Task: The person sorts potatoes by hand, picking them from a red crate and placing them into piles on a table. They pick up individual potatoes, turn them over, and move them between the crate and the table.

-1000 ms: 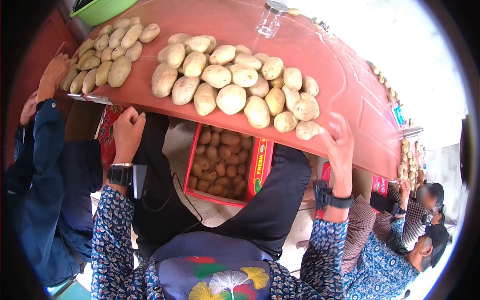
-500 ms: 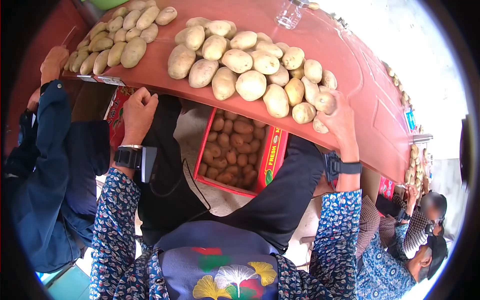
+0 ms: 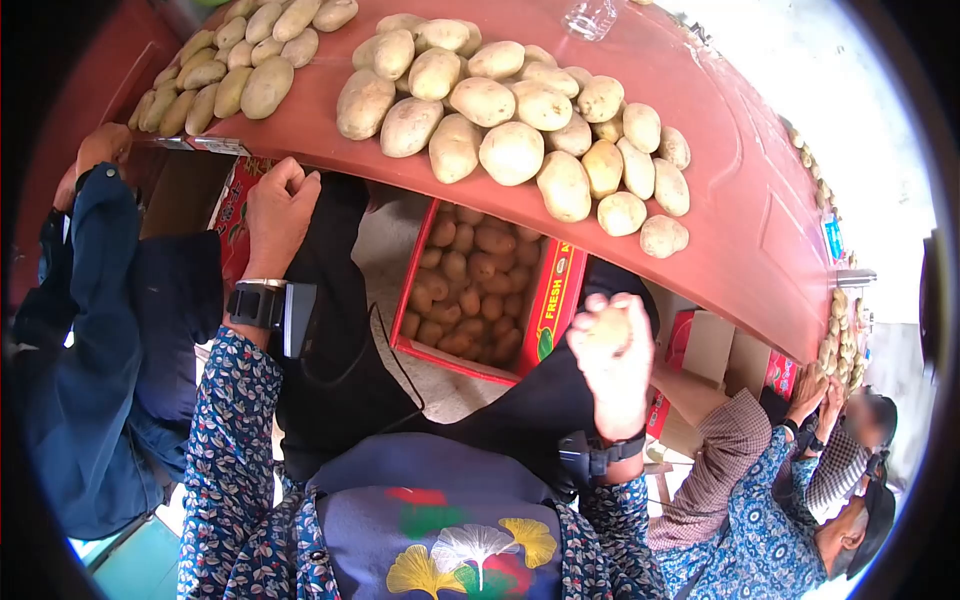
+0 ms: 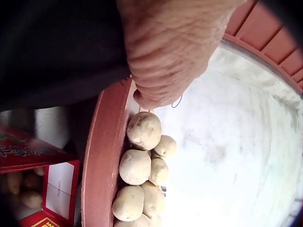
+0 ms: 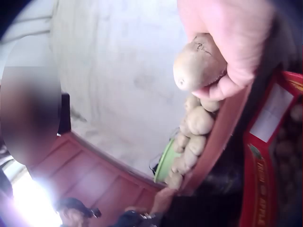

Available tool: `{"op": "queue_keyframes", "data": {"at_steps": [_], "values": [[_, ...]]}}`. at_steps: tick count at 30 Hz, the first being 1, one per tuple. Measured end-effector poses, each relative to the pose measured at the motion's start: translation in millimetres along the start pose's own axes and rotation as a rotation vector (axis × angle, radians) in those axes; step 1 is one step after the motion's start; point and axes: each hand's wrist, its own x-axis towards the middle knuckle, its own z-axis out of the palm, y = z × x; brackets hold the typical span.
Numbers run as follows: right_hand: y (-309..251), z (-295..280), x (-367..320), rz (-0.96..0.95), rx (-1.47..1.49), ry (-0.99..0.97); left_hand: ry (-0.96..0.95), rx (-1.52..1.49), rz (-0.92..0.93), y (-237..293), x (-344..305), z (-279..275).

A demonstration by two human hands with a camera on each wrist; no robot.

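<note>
We've lifted one potato off the counter; our right hand has it pinched between thumb and fingers, just right of the red box. That leaves one fewer in the pile beyond the box. Our left hand, left of the box, is loosely curled, nothing visible in it.

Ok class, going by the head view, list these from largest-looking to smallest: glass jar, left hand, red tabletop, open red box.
1. Red tabletop
2. Open red box
3. Left hand
4. Glass jar, counting only its visible part; the frame cuts it off
</note>
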Motion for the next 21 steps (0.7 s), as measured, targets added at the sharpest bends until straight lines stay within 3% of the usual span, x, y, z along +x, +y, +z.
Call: {"op": "queue_keyframes", "data": {"at_steps": [3,7,10,12,15,17,21], "values": [[18.7,-14.5,-0.3,0.109,0.022,-0.006,-0.003,-0.024,-0.015,-1.6,1.9,1.5],[44.4,-25.8,7.9,0.240,-0.048,0.188,-0.003,-0.040,-0.022,2.5,2.1,1.0],[57.5,-42.8,21.7,0.305,-0.064,0.018,0.010,-0.035,-0.032,0.5,0.5,-0.8],[63.5,-35.8,28.7,0.262,-0.344,0.246,0.013,-0.037,-0.029,-1.2,1.4,-0.3],[61.8,-43.1,36.6,0.291,-0.336,0.286,0.021,-0.019,-0.017,-5.3,1.2,-0.6],[56.2,-43.0,36.3,0.287,-0.326,0.283,0.016,-0.022,-0.039,-2.4,0.1,-2.0],[34.2,-46.9,31.6,0.156,-0.142,0.020,0.036,0.010,0.025,-5.5,2.1,-2.6]]}}
